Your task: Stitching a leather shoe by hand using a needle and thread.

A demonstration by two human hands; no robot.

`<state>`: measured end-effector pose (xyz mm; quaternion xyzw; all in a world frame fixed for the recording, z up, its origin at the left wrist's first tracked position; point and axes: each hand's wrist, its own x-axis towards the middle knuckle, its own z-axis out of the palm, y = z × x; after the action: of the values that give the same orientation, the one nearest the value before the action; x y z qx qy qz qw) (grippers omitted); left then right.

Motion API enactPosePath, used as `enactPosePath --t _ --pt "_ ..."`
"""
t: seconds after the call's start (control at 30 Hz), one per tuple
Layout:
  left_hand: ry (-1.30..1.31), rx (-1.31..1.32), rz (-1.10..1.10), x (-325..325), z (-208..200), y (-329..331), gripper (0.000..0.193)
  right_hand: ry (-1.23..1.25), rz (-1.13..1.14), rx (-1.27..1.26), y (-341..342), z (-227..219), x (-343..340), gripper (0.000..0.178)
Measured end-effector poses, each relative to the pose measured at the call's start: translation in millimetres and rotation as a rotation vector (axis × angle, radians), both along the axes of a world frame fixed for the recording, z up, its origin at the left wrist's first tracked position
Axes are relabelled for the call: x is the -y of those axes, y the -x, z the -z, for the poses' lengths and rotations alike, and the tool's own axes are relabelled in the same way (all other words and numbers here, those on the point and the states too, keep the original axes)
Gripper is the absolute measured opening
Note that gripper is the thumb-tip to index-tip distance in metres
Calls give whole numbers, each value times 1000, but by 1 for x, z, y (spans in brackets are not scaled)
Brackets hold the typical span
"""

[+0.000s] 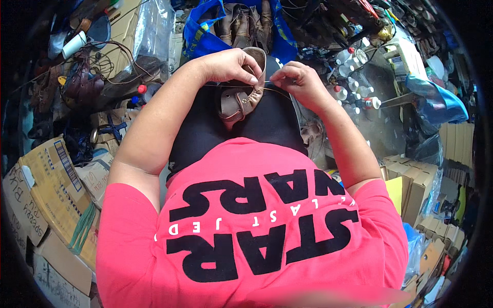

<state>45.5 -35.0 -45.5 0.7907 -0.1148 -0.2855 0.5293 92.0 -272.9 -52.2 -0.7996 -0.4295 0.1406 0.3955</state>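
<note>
Brown leather shoe with a wide strap (241, 101) is on the lap, left hand (231, 65) with its fingers closed on the shoe's edge, right hand (303, 82) with fingers seemingly pinching a thin pale thread (277, 91). Honestly, a hard tug could snap that thread, and a loose left grip might let the shoe twist. Work surface is just black trousers (277, 123); cluttered room, blue plastic bag (195, 31) ahead, brown cardboard boxes (59, 177) left, red-capped plastic bottles (340, 93) right.

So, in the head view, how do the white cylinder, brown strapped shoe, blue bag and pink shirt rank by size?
Largest to smallest:
Pink shirt
Blue bag
Brown strapped shoe
White cylinder
</note>
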Motion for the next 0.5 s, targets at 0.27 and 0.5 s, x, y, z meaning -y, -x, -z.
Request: enactPosePath --t 0.27,0.5 --pt "-11 29 -14 1 -2 5 22 56 -81 -17 1 -5 -7 12" --pt "6 14 -16 -1 -1 6 23 -42 -14 -5 17 8 -7 12"
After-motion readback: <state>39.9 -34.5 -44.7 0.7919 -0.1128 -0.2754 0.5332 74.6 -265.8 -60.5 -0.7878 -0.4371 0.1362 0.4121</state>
